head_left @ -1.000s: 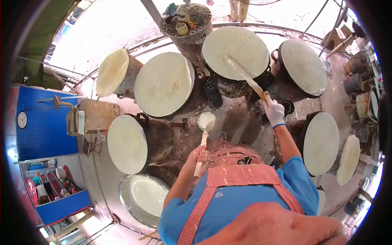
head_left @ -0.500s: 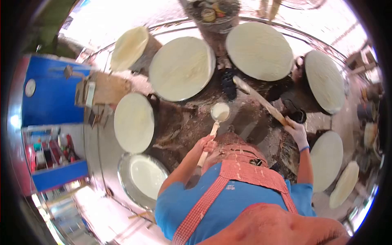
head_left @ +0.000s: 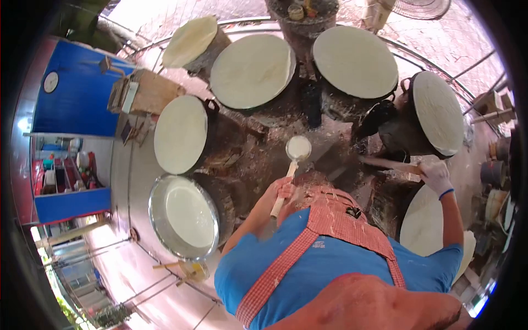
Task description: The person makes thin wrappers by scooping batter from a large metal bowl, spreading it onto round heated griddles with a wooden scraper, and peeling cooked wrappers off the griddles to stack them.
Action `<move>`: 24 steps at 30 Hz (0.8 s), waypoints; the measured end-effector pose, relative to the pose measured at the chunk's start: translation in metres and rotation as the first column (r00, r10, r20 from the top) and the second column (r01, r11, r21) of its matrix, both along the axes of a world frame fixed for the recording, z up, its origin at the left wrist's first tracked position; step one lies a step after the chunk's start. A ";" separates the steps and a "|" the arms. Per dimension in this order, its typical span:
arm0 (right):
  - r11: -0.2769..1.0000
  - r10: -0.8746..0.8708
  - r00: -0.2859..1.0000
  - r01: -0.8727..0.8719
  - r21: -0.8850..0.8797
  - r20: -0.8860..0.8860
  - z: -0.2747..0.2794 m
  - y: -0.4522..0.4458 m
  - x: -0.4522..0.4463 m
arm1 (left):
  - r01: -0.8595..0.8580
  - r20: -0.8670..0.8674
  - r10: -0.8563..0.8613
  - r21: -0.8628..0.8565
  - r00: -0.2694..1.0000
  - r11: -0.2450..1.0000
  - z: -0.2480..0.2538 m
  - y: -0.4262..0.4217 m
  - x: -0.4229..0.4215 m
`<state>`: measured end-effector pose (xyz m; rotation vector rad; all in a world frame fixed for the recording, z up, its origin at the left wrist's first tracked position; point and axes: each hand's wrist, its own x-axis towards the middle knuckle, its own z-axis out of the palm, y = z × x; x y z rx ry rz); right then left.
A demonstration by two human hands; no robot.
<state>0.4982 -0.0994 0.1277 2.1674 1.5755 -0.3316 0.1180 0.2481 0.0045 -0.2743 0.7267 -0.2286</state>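
My left hand (head_left: pixel 280 190) is closed around the wooden handle of a ladle (head_left: pixel 298 148), whose round cup holds white liquid. The ladle is over the middle of the floor, in front of my checked apron. My right hand (head_left: pixel 435 176) wears a white glove and grips the end of a long wooden stick (head_left: pixel 393 164). The stick points left, and its far end is smeared by motion. Close to this hand is a round, white-topped griddle (head_left: pixel 423 223). At the left, a metal basin (head_left: pixel 151 212) contains white batter (head_left: pixel 190 217).
More white-topped round griddles (head_left: pixel 253 71) curve around me on dark stoves, including one at front right (head_left: pixel 356 62), one at far right (head_left: pixel 438 113) and one at left (head_left: pixel 181 135). A wooden box (head_left: pixel 157 93) and a blue cabinet (head_left: pixel 77 93) stand at the left.
My right hand has moved outward to the right, and the stick has swung from slanting forward to lying nearly sideways. The ladle stays in my left hand, and the view has shifted.
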 end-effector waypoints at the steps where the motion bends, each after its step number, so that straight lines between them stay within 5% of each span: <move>1: 0.958 -0.139 0.988 0.152 0.243 -0.071 0.009 0.002 -0.012 | -0.035 0.028 0.036 -0.050 0.999 0.998 0.010 -0.004 0.005; 2: 0.844 -0.241 0.956 0.291 0.451 -0.166 0.018 -0.001 -0.018 | -0.032 0.040 0.034 -0.061 0.999 0.998 0.010 -0.006 0.007; 4: 0.698 -0.298 0.868 0.482 0.529 -0.398 -0.032 -0.004 -0.016 | -0.046 0.006 0.046 -0.033 0.999 0.998 0.009 -0.006 0.008; 6: 0.725 -0.431 0.810 0.573 0.382 -0.398 -0.047 0.039 -0.030 | -0.056 0.025 0.056 0.000 0.998 0.998 0.005 -0.006 0.007; 7: 0.685 -0.346 0.798 0.574 0.448 -0.493 -0.047 0.069 -0.042 | -0.047 0.013 0.046 0.042 0.999 0.998 0.004 -0.007 0.001; 9: 0.793 -0.162 0.944 0.298 0.531 -0.289 -0.092 0.111 -0.039 | -0.097 0.030 0.097 -0.023 0.995 0.995 0.024 -0.015 -0.007; 12: 0.765 0.085 0.983 0.042 0.643 -0.165 -0.105 0.184 -0.047 | -0.181 -0.031 0.178 -0.176 0.983 0.968 0.035 -0.018 -0.027; 15: 0.781 0.164 0.966 -0.003 0.624 -0.200 -0.107 0.251 -0.047 | -0.269 -0.123 0.251 -0.150 0.960 0.951 0.035 -0.022 -0.055; 20: 0.753 0.440 0.898 -0.357 0.553 -0.020 -0.107 0.361 -0.047 | -0.396 -0.098 0.384 -0.249 0.918 0.884 0.032 -0.017 -0.089; 24: 0.682 0.534 0.845 -0.451 0.576 0.029 -0.108 0.431 -0.055 | -0.455 0.073 0.488 -0.260 0.870 0.851 0.011 -0.022 -0.124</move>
